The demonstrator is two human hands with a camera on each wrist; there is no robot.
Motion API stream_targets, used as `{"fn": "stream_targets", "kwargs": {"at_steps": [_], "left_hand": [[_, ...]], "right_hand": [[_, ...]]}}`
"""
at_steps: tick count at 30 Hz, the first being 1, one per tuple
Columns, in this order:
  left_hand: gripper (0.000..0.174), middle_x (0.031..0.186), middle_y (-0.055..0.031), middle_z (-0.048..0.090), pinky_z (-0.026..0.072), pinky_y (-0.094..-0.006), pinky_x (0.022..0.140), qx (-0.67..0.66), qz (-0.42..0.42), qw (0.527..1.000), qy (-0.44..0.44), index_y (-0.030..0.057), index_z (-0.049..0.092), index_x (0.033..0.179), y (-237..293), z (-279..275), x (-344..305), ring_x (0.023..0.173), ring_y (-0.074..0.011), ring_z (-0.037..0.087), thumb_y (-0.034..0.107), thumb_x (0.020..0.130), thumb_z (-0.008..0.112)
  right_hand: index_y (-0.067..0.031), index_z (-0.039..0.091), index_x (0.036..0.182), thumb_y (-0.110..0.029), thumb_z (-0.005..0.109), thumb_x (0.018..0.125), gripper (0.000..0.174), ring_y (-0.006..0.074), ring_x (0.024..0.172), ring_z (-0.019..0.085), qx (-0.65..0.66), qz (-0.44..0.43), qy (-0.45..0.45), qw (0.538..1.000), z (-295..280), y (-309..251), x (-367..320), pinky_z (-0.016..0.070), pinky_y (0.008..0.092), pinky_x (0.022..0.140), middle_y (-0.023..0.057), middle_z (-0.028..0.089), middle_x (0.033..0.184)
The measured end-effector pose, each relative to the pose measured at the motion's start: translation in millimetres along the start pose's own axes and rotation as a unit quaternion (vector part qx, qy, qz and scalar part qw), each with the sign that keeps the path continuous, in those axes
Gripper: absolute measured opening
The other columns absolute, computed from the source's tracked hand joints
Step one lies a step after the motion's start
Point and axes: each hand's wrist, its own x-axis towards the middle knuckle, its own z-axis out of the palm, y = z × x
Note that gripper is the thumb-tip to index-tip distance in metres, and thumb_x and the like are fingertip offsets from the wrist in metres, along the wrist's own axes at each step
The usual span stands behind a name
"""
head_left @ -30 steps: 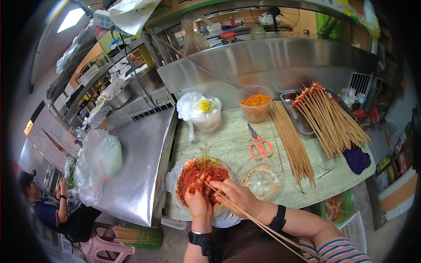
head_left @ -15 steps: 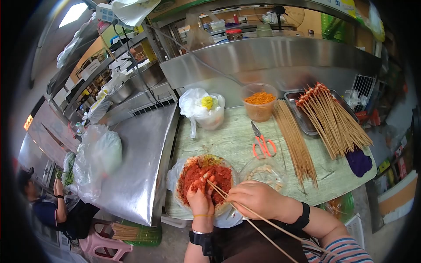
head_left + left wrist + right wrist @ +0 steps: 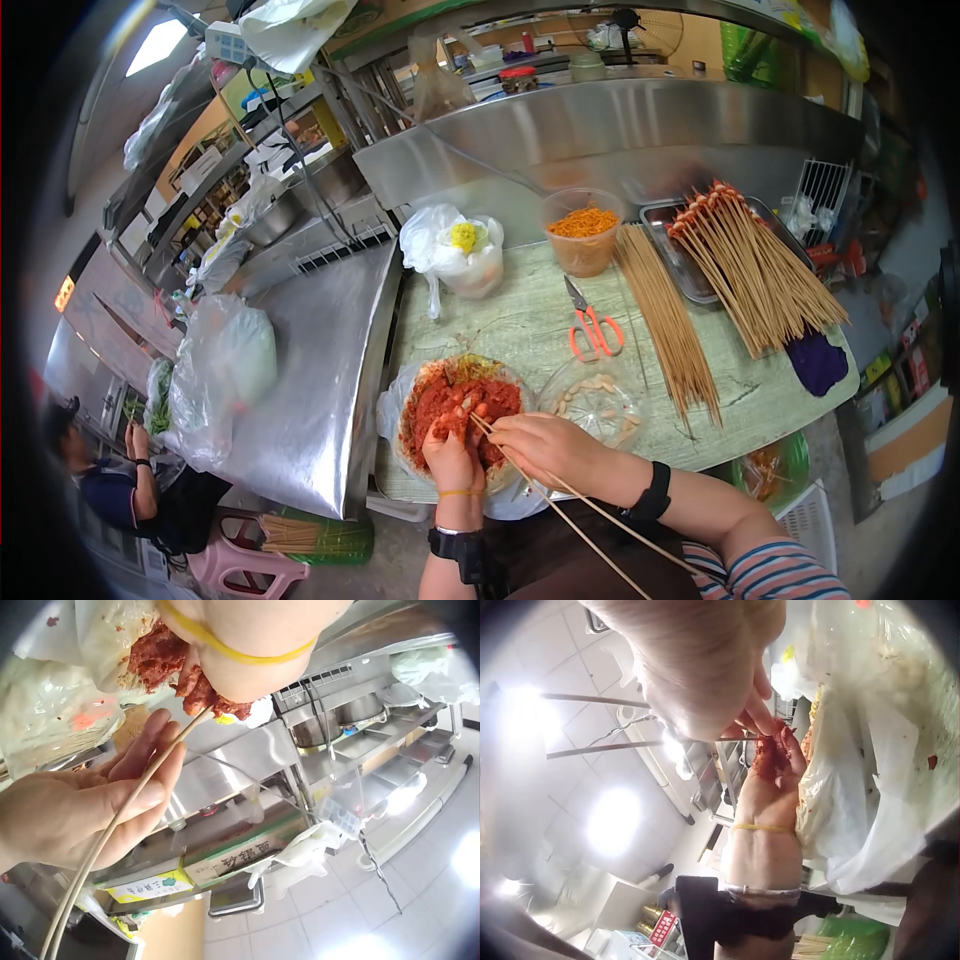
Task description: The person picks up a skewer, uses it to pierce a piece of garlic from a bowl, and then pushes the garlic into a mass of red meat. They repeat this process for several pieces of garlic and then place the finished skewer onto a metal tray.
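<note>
My left hand (image 3: 455, 465) has red paste over its fingers and holds a small red-coated piece of food (image 3: 199, 691) over the bowl of red mixture (image 3: 425, 385). In my right hand (image 3: 550, 450) are two thin bamboo skewers (image 3: 588, 528), pinched between thumb and fingers. Their tips reach the food at my left fingertips, and their long ends splay apart toward my body. A clear plastic dish (image 3: 632, 425) with pale pieces in it stands just beyond my right hand. The underside of the held food is hidden by my left fingers.
Orange-handled scissors (image 3: 598, 335) lie behind the dish, beside a row of bare skewers (image 3: 670, 330). Loaded skewers (image 3: 755, 270) rest on a metal tray at right. A tub of orange shreds (image 3: 582, 240) and a bagged container (image 3: 470, 265) stand at the back. Another person (image 3: 110, 480) is at far left.
My right hand drew back to the right, then came in again toward my left fingertips. The skewers' long ends, close together at first, are now spread apart. My left hand stays over the bowl.
</note>
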Motion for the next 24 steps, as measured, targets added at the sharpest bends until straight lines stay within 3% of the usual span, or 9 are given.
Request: {"fn": "stream_targets", "kwargs": {"at_steps": [6,8,10,11,18,24], "left_hand": [[0.028,0.106,-0.0106,0.062,0.0558,-0.0286,0.074,-0.038,0.052,0.996,0.054,0.0013,0.053,0.116,3.8,2.6,4.4,0.090,-0.0192,0.064,0.009,0.090,0.056],[0.032,0.110,-0.0091,0.061,0.0559,-0.0274,0.074,-0.045,0.046,0.998,0.028,0.0031,0.052,0.120,4.3,3.4,3.6,0.091,-0.0174,0.063,0.008,0.088,0.057],[0.034,0.110,-0.0088,0.061,0.0559,-0.0274,0.074,-0.048,0.048,0.997,0.027,0.0038,0.051,0.120,5.4,3.1,2.9,0.091,-0.0172,0.063,0.008,0.088,0.058],[0.035,0.109,-0.0085,0.061,0.0559,-0.0273,0.074,-0.049,0.049,0.997,0.022,0.0045,0.051,0.121,6.0,2.8,2.8,0.091,-0.0170,0.063,0.008,0.088,0.058],[0.040,0.111,-0.0063,0.061,0.0553,-0.0278,0.074,-0.050,0.047,0.998,0.007,0.0080,0.048,0.125,10.0,4.7,-0.7,0.091,-0.0159,0.063,0.010,0.086,0.061],[0.040,0.112,-0.0051,0.061,0.0549,-0.0283,0.074,-0.052,0.038,0.998,0.001,0.0087,0.049,0.123,6.6,1.7,0.5,0.092,-0.0158,0.062,0.013,0.085,0.063]], "right_hand": [[-0.0023,0.060,0.104,-0.009,0.064,0.078,0.027,0.0289,0.076,0.060,0.056,0.091,-0.074,0.992,-33.4,-39.4,-4.7,0.0503,0.0346,0.066,0.0102,0.059,0.093],[-0.0012,0.060,0.104,-0.009,0.063,0.079,0.026,0.0262,0.075,0.061,0.057,0.079,-0.045,0.994,-32.4,-33.4,-16.2,0.0505,0.0321,0.065,0.0113,0.059,0.092],[0.0000,0.060,0.103,-0.006,0.060,0.081,0.023,0.0219,0.076,0.062,0.168,0.209,0.054,0.962,-30.4,-25.6,-22.8,0.0506,0.0300,0.066,0.0121,0.059,0.091],[0.0009,0.060,0.104,-0.003,0.057,0.083,0.022,0.0171,0.077,0.062,0.191,0.208,0.064,0.957,-31.0,-23.2,-24.5,0.0506,0.0276,0.068,0.0118,0.058,0.092],[0.0024,0.059,0.104,0.002,0.057,0.084,0.020,0.0137,0.078,0.063,0.253,0.269,0.058,0.928,-35.9,-27.5,-29.4,0.0504,0.0242,0.068,0.0094,0.055,0.094],[0.0028,0.058,0.104,0.003,0.059,0.082,0.021,0.0142,0.078,0.063,0.325,0.294,0.104,0.893,-32.3,-21.6,-35.0,0.0500,0.0233,0.067,0.0077,0.054,0.092]]}}
